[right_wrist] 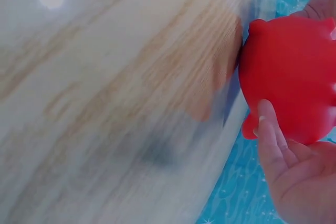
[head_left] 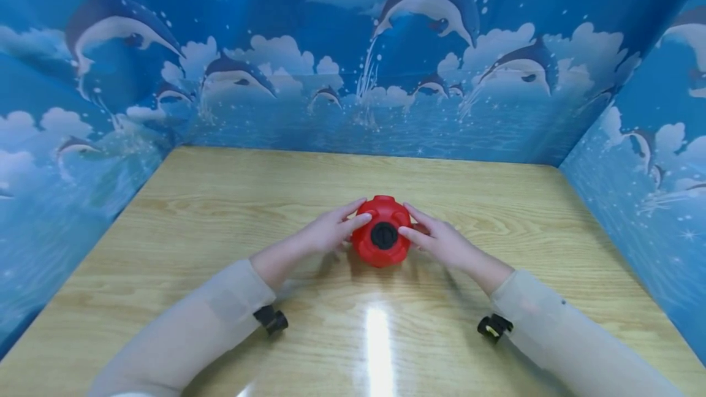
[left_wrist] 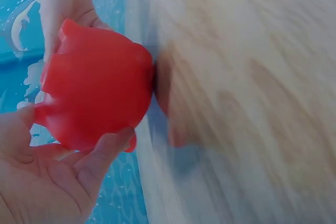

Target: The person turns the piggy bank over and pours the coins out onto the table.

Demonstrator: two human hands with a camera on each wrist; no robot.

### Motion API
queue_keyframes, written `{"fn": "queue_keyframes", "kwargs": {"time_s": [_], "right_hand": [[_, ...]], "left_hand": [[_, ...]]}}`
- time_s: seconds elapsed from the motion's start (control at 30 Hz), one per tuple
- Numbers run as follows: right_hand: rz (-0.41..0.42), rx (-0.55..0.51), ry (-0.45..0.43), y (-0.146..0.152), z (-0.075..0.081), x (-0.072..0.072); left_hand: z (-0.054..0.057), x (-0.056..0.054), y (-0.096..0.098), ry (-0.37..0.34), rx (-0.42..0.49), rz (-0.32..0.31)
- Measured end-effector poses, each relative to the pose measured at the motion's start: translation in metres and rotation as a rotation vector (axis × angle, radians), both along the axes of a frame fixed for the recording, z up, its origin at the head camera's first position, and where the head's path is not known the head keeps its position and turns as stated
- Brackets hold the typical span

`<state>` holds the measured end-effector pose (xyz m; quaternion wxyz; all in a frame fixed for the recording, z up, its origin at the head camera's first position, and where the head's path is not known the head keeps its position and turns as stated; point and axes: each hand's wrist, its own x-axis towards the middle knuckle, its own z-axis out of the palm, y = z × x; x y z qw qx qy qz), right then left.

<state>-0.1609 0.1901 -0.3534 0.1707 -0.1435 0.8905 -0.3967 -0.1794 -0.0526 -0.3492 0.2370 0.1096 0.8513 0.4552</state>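
Observation:
A glossy red piggy bank [head_left: 377, 255] with a rounded body and stubby knobs sits on the wooden table. Its black round plug [head_left: 383, 235] faces up toward the head camera. My left hand [head_left: 334, 228] holds the bank's left side, thumb on the upper surface near the plug. On the opposite side my right hand [head_left: 439, 241] grips it in the same manner. In the left wrist view the red body [left_wrist: 102, 85] meets the tabletop, and the thumb and fingers lie along its side. The right wrist view shows the body [right_wrist: 289, 77] with a thumb against it.
The wood-grain table [head_left: 248, 189] is shiny and carries a bright light reflection. A blue curtain with dolphins [head_left: 309, 121] stands along the back and both sides. Black devices [head_left: 271, 320] sit at the wrists by the light sleeves [head_left: 193, 323].

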Motion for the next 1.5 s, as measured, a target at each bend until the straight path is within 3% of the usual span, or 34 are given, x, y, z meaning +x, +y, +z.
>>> {"fn": "queue_keyframes", "kwargs": {"time_s": [0.27,0.73,1.1,1.5], "right_hand": [[-0.029,-0.020,-0.059,-0.003,0.002,-0.005],[-0.030,-0.095,-0.114,-0.003,-0.004,-0.006],[-0.009,-0.123,-0.125,0.000,-0.001,-0.012],[0.002,-0.138,-0.162,0.001,-0.001,-0.016]], "left_hand": [[0.002,-0.009,0.004,-0.092,0.030,0.037],[0.005,-0.001,0.009,-0.084,0.017,0.076],[0.009,-0.003,0.013,-0.054,0.001,0.107],[0.008,-0.006,0.014,-0.086,0.017,0.128]]}}
